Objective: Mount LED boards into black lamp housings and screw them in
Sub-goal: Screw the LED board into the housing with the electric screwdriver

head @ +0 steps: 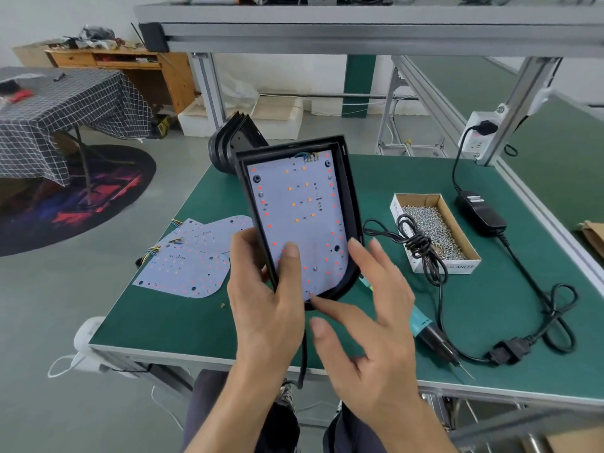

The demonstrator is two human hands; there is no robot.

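Green matting covers your bench [163,315], with spare LED boards [188,259] lying at its left. Your left hand [264,299] grips the black lamp housing [351,204] tilted above the mat, thumb pressing the LED board [295,220] seated inside, while your right hand [369,318] hovers spread at its lower rim. Seating looks finished and some screws seem in; next you likely need the box of screws [431,228] and the electric screwdriver [428,331] on the right.
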